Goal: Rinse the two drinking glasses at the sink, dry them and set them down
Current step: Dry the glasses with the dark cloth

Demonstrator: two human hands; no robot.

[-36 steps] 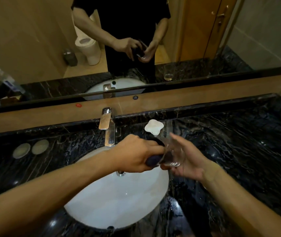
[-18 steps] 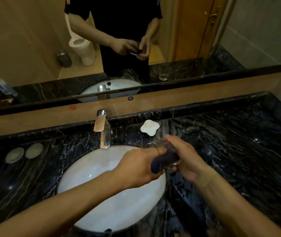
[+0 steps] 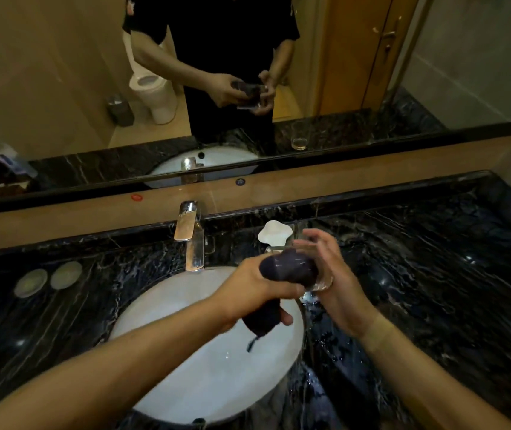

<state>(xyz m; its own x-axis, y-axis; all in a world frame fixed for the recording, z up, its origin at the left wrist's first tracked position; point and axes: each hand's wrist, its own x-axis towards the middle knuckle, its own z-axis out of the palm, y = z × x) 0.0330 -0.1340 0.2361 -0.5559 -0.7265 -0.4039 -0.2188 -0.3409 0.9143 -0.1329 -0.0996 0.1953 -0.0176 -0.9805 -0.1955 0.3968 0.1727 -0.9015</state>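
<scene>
Glass (image 3: 316, 274) sits just right of frame centre, above the right rim of the sink (image 3: 204, 361), tipped on its side with the mouth toward your left. Your right hand (image 3: 338, 283) cups it, fingers wrapped round the far wall and base. Dark cloth (image 3: 288, 268) is stuffed into the mouth; your left hand (image 3: 248, 293) is clenched on the cloth, its tail hanging below the fist over the basin. Judged step: drying the inside of one glass. To do it well, turn the glass with the right hand while the left holds the cloth firm against the wall, and push the wad to the bottom corner where water collects. Keep grip light on the rim; the glass may be slick. The second glass is partly hidden behind your hands near the white dish (image 3: 274, 232); the mirror (image 3: 61, 72) shows it standing on the desk (image 3: 434, 274). Desk near the sink looks wet, so pick a drier patch for setting down. Tap (image 3: 190, 234) shows no stream.
</scene>
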